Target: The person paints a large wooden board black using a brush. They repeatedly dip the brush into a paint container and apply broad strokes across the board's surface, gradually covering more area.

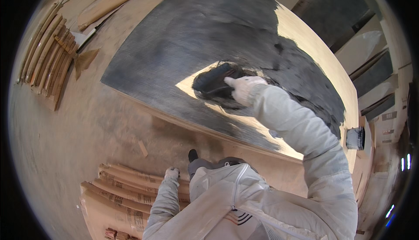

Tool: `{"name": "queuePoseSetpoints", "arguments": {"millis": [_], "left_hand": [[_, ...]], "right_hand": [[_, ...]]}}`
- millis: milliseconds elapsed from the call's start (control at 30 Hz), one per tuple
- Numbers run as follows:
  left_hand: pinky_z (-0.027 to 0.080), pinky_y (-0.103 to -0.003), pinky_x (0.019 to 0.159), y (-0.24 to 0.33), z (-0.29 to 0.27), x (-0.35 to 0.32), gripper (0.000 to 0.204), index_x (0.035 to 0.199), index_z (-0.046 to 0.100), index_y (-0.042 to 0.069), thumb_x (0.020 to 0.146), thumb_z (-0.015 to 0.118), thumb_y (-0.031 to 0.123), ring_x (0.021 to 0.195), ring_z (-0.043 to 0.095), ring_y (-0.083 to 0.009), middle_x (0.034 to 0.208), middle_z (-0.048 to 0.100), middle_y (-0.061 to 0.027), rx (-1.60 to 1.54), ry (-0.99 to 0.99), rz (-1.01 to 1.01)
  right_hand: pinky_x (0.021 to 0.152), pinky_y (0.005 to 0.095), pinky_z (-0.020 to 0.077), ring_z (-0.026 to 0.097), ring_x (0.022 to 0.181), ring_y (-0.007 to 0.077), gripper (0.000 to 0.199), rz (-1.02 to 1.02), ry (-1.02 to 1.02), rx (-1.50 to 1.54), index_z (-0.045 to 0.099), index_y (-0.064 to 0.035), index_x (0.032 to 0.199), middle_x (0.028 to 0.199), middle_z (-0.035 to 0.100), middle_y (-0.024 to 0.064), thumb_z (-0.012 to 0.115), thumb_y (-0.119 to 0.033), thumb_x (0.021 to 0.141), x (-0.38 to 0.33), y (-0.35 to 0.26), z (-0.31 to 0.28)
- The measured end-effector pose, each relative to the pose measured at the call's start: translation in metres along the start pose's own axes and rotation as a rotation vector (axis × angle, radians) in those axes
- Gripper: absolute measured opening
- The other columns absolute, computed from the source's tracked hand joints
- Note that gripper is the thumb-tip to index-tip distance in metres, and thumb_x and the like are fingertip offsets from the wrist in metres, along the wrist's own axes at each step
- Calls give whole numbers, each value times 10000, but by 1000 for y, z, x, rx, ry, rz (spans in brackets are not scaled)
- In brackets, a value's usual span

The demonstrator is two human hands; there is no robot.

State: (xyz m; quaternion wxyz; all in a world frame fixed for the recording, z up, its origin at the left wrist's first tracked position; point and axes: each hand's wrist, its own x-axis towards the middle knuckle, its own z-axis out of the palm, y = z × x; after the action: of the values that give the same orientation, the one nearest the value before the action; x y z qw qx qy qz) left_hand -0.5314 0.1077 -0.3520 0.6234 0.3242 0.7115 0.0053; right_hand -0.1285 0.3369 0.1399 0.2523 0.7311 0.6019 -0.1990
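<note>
My gloved right hand (245, 88) reaches over a large wooden board (185, 84), closed on a black-smeared spreading tool (210, 79). The tool is blurred, and its exact kind is hard to make out. Wet black coating (205, 30) covers most of the board. Pale bare wood shows around the tool, along the near edge and down the right side. My gloved left hand (173, 173) hangs low by my side, fingers curled, beside stacked flat cardboard packages (126, 196). Nothing shows in it.
A black-stained container (355, 138) stands at the board's right corner. More dark-coated panels (373, 83) stand or lie at the right. Bundled cardboard-wrapped pieces (48, 54) lie on the floor at the left. A small wood scrap (142, 148) lies on the floor near the board.
</note>
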Motion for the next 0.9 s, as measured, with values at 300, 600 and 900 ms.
{"name": "queuePoseSetpoints", "arguments": {"millis": [300, 600, 900], "left_hand": [[605, -370, 647, -9, 4, -2, 240, 1105, 775, 12, 1022, 646, 197, 712, 727, -214, 881, 768, -111, -150, 15, 28], [600, -361, 616, -26, 18, -13, 237, 1134, 780, 16, 1024, 687, 205, 703, 709, -196, 870, 752, -95, -208, 20, -36], [592, -361, 623, -26, 20, -19, 239, 1124, 773, -3, 1022, 679, 193, 731, 711, -209, 918, 770, -105, -227, 19, -30]], "right_hand": [[1170, 430, 524, 631, 1418, 294, 602, -94, -100, -122, 425, -250, 1686, 1573, 621, 126, 444, -133, 1096, -20, -40, -15], [1170, 421, 534, 625, 1423, 293, 562, -159, -34, -187, 493, -300, 1648, 1564, 632, 85, 508, -149, 1107, -3, -57, -31], [1148, 433, 545, 669, 1367, 298, 477, -301, 58, -295, 540, -323, 1613, 1498, 686, 82, 453, -225, 1154, 14, -64, -33]]}}
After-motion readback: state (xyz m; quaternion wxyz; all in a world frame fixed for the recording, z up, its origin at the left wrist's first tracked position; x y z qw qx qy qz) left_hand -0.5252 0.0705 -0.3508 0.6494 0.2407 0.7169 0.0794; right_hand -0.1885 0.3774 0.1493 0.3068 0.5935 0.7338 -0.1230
